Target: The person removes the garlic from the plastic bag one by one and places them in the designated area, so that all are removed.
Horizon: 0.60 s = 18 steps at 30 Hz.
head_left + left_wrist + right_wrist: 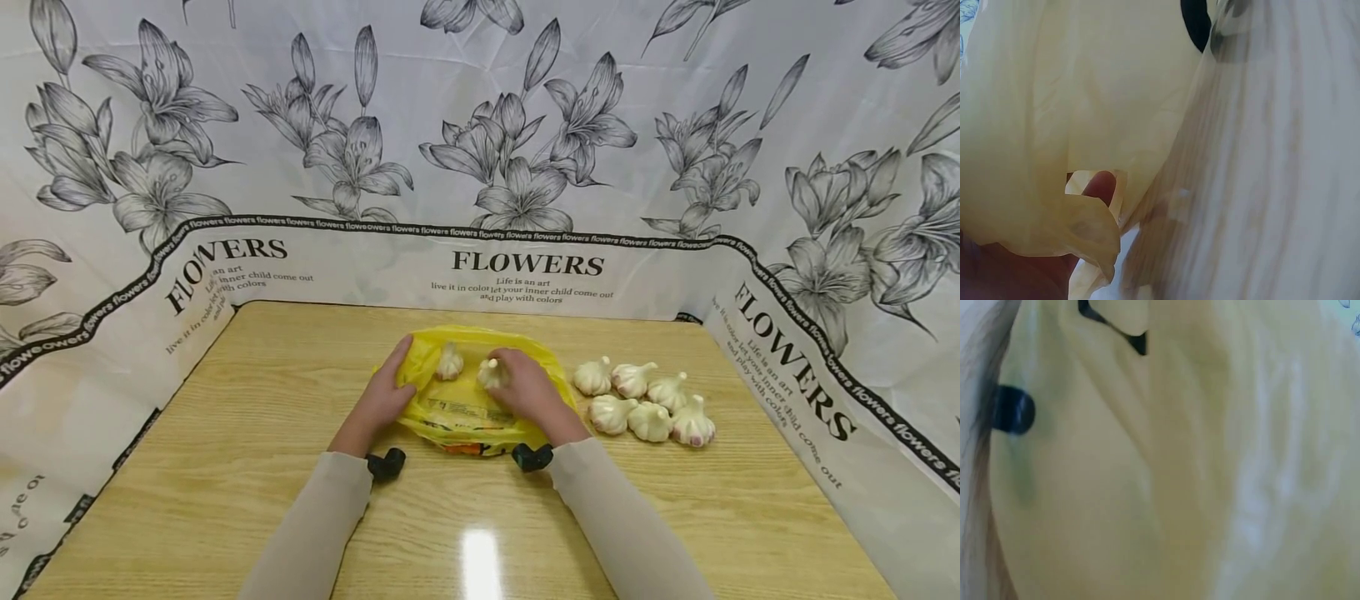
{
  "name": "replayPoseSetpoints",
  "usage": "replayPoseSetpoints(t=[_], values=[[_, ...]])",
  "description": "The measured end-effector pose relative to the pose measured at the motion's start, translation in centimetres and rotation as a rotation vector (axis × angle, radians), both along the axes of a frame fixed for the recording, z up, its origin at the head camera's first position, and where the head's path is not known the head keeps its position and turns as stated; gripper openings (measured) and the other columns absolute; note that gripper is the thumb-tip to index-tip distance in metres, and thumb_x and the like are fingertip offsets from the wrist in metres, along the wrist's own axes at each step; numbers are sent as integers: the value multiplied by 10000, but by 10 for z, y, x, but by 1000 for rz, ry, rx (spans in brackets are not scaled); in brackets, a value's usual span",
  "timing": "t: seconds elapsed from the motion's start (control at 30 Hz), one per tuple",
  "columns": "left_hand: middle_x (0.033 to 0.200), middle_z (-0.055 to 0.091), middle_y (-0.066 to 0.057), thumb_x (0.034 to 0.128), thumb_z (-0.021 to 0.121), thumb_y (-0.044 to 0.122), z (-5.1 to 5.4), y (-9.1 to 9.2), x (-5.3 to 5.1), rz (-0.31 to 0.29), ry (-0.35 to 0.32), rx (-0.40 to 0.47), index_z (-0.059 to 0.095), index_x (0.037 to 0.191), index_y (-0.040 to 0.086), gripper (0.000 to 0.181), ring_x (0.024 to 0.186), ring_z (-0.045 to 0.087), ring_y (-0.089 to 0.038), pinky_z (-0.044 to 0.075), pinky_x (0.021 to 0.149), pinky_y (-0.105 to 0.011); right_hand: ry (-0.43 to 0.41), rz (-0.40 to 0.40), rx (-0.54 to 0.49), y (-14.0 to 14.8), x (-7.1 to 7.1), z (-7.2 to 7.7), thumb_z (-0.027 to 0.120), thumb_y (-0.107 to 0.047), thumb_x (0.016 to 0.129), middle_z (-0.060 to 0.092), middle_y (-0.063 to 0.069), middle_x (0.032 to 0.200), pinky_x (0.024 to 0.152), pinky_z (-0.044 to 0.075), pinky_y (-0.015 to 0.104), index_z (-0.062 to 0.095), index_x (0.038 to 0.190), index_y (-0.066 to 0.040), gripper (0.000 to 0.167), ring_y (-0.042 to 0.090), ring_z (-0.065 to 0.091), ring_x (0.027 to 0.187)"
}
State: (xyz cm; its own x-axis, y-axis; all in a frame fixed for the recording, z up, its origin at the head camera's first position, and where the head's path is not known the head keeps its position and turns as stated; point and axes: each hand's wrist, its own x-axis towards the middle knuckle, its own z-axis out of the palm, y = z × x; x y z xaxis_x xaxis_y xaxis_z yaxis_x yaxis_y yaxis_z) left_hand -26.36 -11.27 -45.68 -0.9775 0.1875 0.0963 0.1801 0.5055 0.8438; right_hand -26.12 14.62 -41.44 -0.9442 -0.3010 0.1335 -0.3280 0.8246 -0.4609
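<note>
A yellow plastic bag (465, 410) lies with its mouth spread on the table. My left hand (386, 393) grips the bag's left rim; in the left wrist view a fingertip (1101, 186) shows at a fold of the film. My right hand (531, 390) is inside the mouth, pinching a garlic bulb (490, 374) over the bag's inner surface. Left of that one, another garlic bulb (450, 363) sits in the bag. Yellow film fills most of the right wrist view and hides the right hand there.
Several white garlic bulbs (649, 422) are grouped in two rows on the wooden table (285, 375), right of the bag. Flower-printed cloth (360, 267) hangs round the table's back and sides.
</note>
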Motion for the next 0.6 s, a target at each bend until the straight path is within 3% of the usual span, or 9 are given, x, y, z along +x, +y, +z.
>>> replayPoseSetpoints(t=[0.6], values=[[1643, 106, 3, 874, 497, 62, 0, -1, 0, 11, 10, 14, 112, 1573, 258, 823, 1508, 134, -247, 169, 1208, -465, 60, 36, 6, 13, 20, 19, 750, -244, 823, 596, 121, 1323, 946, 493, 471, 571, 1302, -119, 527, 312, 591, 1150]])
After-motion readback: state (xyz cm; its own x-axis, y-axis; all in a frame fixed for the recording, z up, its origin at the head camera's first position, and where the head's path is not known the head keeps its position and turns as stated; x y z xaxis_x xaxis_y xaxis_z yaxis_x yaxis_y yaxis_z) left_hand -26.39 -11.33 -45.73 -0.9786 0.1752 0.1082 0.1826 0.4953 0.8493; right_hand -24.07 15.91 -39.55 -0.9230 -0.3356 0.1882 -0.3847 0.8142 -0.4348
